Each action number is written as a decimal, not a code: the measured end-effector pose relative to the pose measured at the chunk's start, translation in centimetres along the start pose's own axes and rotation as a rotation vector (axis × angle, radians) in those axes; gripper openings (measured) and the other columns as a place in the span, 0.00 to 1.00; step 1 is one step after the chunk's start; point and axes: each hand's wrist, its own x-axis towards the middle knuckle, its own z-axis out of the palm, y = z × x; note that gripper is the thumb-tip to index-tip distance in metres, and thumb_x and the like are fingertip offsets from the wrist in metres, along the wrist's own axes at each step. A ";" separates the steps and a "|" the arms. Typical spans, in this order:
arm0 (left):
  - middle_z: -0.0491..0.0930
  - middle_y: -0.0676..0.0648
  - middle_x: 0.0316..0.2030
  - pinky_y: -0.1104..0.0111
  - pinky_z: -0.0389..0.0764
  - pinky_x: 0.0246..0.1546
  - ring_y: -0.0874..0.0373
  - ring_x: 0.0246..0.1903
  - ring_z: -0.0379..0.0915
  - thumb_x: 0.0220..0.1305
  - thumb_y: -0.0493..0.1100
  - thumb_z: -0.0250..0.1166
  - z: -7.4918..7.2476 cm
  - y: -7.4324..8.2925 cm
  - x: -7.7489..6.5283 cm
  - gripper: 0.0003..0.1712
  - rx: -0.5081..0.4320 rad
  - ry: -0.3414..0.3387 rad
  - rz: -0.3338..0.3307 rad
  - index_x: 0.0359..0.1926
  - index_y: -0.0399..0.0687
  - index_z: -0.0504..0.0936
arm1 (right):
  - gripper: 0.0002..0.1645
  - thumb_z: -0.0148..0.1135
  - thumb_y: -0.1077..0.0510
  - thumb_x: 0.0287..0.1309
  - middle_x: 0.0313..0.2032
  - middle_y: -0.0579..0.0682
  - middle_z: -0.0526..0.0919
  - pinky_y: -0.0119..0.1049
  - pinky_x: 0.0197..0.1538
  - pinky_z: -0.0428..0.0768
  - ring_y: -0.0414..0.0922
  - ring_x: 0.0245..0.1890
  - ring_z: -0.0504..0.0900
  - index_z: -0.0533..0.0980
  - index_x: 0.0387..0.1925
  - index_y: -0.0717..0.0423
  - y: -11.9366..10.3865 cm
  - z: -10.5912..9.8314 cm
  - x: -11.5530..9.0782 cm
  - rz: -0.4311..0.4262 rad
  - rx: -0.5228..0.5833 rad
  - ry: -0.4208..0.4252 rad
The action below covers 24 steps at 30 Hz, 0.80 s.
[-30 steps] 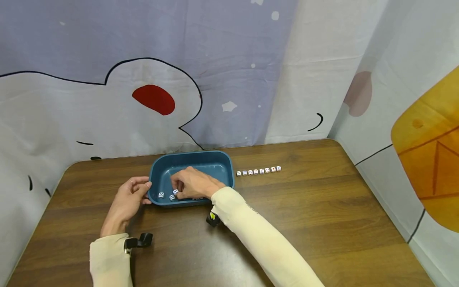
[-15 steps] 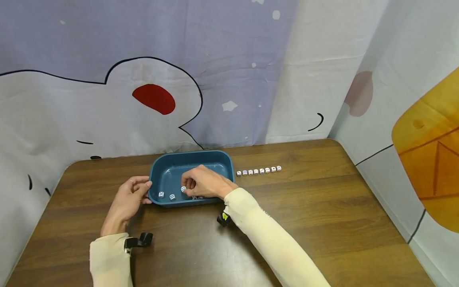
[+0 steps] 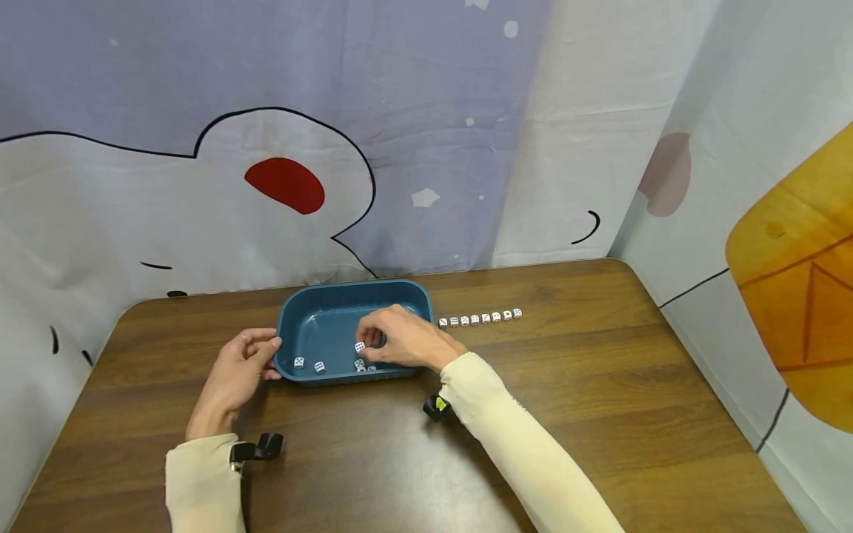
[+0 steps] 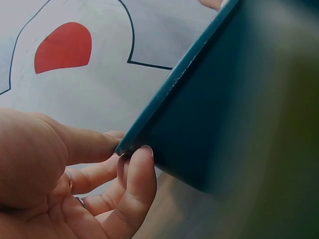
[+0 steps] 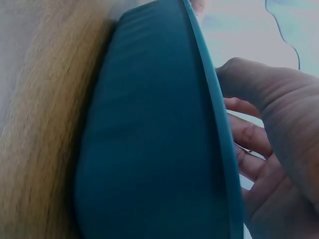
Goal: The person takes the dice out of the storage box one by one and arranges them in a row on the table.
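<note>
A blue rectangular tub (image 3: 353, 287) stands on the table near its back edge. My left hand (image 3: 238, 370) holds the tub's left end; in the left wrist view its thumb and fingers (image 4: 141, 184) pinch the rim. Over the tub's right half, my right hand (image 3: 406, 339) pinches a white die (image 3: 360, 346) between thumb and fingertips. Below that hand, a few more dice (image 3: 360, 365) lie by the front wall, partly hidden. Two single dice, one at the left (image 3: 298, 363) and one beside it (image 3: 319, 366), rest on the tub floor. In the right wrist view the tub's wall hides the right fingertips.
A straight row of several white dice (image 3: 475, 320) lies on the wooden table (image 3: 600, 385) just right of the tub. A printed cloth (image 3: 433, 148) hangs behind the table's back edge, and another stretch of cloth (image 3: 706, 244) borders the right side.
My right hand has picked a die off the left part of the tub floor and carried it rightward, uncovering dice near the front wall. The left hand has stayed on the rim.
</note>
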 end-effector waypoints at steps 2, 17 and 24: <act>0.77 0.41 0.42 0.69 0.85 0.33 0.65 0.31 0.75 0.74 0.48 0.51 0.0 0.0 0.0 0.27 0.001 -0.001 -0.003 0.65 0.36 0.63 | 0.02 0.66 0.53 0.56 0.29 0.36 0.81 0.21 0.38 0.77 0.34 0.33 0.80 0.80 0.32 0.44 0.2 -0.2 -0.3 -0.014 -0.008 0.010; 0.77 0.41 0.42 0.70 0.85 0.33 0.64 0.31 0.76 0.74 0.49 0.51 0.0 0.0 0.1 0.27 0.000 0.000 0.003 0.65 0.36 0.64 | 0.03 0.66 0.54 0.57 0.32 0.41 0.81 0.30 0.41 0.81 0.38 0.35 0.80 0.79 0.33 0.48 0.8 -1.7 -2.3 -0.014 0.005 0.049; 0.77 0.39 0.44 0.69 0.85 0.33 0.64 0.32 0.76 0.74 0.49 0.50 0.0 0.1 0.0 0.27 -0.001 0.000 0.002 0.65 0.36 0.63 | 0.04 0.66 0.55 0.56 0.33 0.42 0.81 0.31 0.42 0.80 0.38 0.35 0.79 0.79 0.34 0.49 1.3 -2.2 -3.2 0.004 0.009 0.055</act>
